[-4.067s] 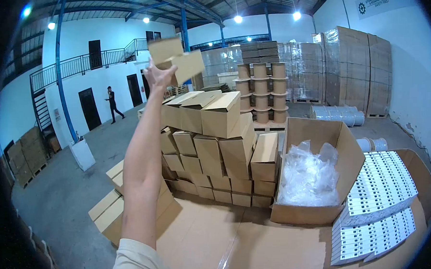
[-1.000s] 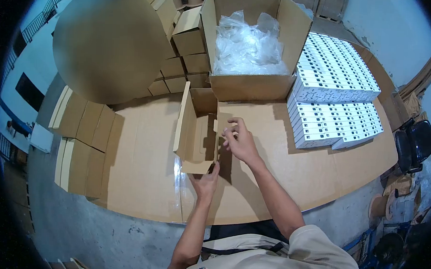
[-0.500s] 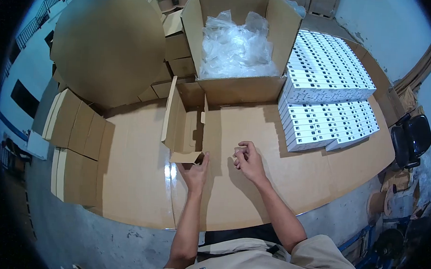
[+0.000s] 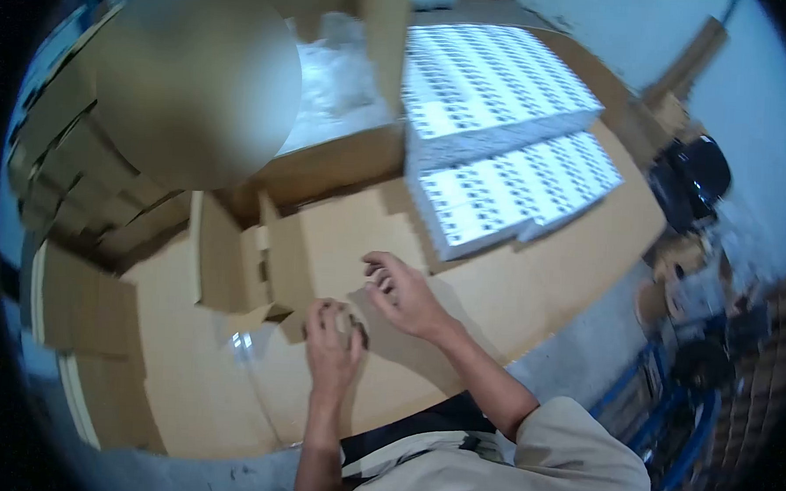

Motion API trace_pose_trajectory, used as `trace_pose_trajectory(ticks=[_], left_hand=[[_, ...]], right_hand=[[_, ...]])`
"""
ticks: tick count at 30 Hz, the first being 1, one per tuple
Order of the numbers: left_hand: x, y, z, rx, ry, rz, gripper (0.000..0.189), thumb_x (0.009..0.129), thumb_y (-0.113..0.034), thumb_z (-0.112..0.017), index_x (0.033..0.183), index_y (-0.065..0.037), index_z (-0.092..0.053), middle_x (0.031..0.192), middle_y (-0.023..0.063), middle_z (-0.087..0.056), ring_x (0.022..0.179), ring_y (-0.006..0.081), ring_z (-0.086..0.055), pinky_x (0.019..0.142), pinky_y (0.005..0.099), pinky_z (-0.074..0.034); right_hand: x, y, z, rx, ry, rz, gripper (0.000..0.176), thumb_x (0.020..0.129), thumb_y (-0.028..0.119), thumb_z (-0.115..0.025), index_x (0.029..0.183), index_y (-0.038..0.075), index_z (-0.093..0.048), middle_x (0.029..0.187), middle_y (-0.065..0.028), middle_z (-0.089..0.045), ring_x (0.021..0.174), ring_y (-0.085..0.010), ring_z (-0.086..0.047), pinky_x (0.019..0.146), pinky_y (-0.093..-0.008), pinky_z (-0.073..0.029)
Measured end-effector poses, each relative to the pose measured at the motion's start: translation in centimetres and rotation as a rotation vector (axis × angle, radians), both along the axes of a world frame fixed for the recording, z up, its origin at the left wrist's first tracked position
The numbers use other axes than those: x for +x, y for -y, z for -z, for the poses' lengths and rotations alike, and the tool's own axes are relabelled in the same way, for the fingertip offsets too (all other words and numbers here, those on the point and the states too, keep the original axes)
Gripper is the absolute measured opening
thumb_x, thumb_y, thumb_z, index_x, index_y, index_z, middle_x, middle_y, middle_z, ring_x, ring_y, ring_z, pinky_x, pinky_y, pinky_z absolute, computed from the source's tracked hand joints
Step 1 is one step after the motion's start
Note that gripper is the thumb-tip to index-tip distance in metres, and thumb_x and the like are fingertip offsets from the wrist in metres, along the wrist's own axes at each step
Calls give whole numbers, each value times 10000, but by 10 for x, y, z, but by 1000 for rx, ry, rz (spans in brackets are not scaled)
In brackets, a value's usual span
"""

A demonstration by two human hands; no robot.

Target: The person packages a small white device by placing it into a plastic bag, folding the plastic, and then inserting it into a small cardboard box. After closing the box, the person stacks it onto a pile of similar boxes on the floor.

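My left hand (image 4: 332, 346) hovers over the cardboard tabletop (image 4: 442, 335), its fingers curved and spread with nothing in them. To its upper left stands an open cardboard box (image 4: 221, 269) with its flaps up, apart from the hand. My right hand (image 4: 406, 299) is raised just to the right of the left one. Its fingers are loosely bent and apart, and it holds nothing. Beyond it on the right, white boxes with dark printed marks (image 4: 510, 176) stand in tight rows, in a higher and a lower tier.
Behind the open box, a large carton (image 4: 353, 160) holds clear plastic bags (image 4: 334, 94). Brown boxes (image 4: 83, 307) are stacked at the left edge. A blurred round patch hides the upper left. Off the table at right are a black chair (image 4: 699, 171) and a blue metal frame (image 4: 636, 410).
My view has swung to the right, so the table's contents sit further left. The left hand has let go of the open box and moved right, closer to the right hand.
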State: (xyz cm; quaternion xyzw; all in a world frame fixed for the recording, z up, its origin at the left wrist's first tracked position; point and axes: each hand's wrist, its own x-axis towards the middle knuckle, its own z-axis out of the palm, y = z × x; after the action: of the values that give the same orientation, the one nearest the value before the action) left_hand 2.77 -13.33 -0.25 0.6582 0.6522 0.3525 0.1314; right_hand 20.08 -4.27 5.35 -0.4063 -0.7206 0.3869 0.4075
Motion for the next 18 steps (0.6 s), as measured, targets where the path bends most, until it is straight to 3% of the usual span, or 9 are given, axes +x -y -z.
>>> trace_pose_trajectory(ticks=[4, 7, 8, 11, 12, 15, 16, 18], left_hand=[[4, -60, -5, 36, -73, 19, 389, 915, -113, -701, 1271, -20, -576, 1351, 203, -524, 1294, 405, -485, 1109, 480, -393], [-3, -106, 7, 55, -119, -16, 355, 933, -122, -686, 1255, -13, -582, 1352, 194, -528, 1280, 399, -498, 1098, 478, -398], [-5, -118, 5, 71, -107, -17, 343, 932, -120, -685, 1242, -10, -589, 1351, 192, -527, 1269, 396, -507, 1090, 479, -402], [-15, -144, 7, 69, -96, -12, 337, 940, -121, -679, 1248, -12, -593, 1359, 196, -527, 1264, 396, -512, 1078, 479, -410], [-15, -147, 9, 61, -96, -9, 341, 945, -122, -676, 1258, -15, -592, 1363, 199, -527, 1268, 398, -511, 1076, 478, -412], [-12, -142, 3, 35, -87, -11, 344, 962, -130, -662, 1277, -16, -586, 1387, 196, -524, 1283, 398, -507, 1076, 476, -413], [-12, -141, 3, 31, -111, -10, 326, 977, -132, -646, 1277, -18, -587, 1406, 188, -519, 1299, 391, -503, 1081, 477, -412], [-14, -142, 7, 37, -95, 1, 325, 981, -134, -642, 1279, -17, -588, 1408, 184, -521, 1302, 387, -503, 1086, 477, -413]], right_hand=[[46, -2, -19, 170, 91, 82, 410, 922, 37, -649, 1317, 4, -542, 1131, -185, -642, 1001, -339, -649, 888, -419, -534], [90, -3, -25, 279, 94, 255, 400, 891, 16, -661, 1280, 2, -568, 1163, -183, -631, 1065, -351, -628, 938, -425, -522], [108, -5, -24, 313, 139, 313, 410, 866, 4, -673, 1267, 11, -590, 1212, -181, -618, 1137, -356, -606, 982, -432, -509], [158, -5, -26, 467, 347, 576, 450, 851, -6, -679, 1291, 23, -591, 1256, -177, -611, 1167, -368, -601, 1005, -448, -501], [179, -7, -12, 427, 392, 634, 504, 832, 0, -681, 1326, 56, -596, 1384, -174, -559, 1275, -385, -544, 1045, -474, -467], [215, -7, -5, 369, 622, 845, 558, 798, -10, -677, 1343, 99, -625, 1500, -165, -485, 1370, -389, -464, 1125, -500, -403], [226, -9, 3, 325, 649, 863, 612, 785, 9, -675, 1380, 139, -622, 1584, -166, -396, 1423, -409, -397, 1157, -530, -354], [238, -10, 12, 329, 724, 878, 622, 781, 14, -675, 1383, 164, -627, 1592, -169, -385, 1426, -413, -393, 1159, -535, -351]])
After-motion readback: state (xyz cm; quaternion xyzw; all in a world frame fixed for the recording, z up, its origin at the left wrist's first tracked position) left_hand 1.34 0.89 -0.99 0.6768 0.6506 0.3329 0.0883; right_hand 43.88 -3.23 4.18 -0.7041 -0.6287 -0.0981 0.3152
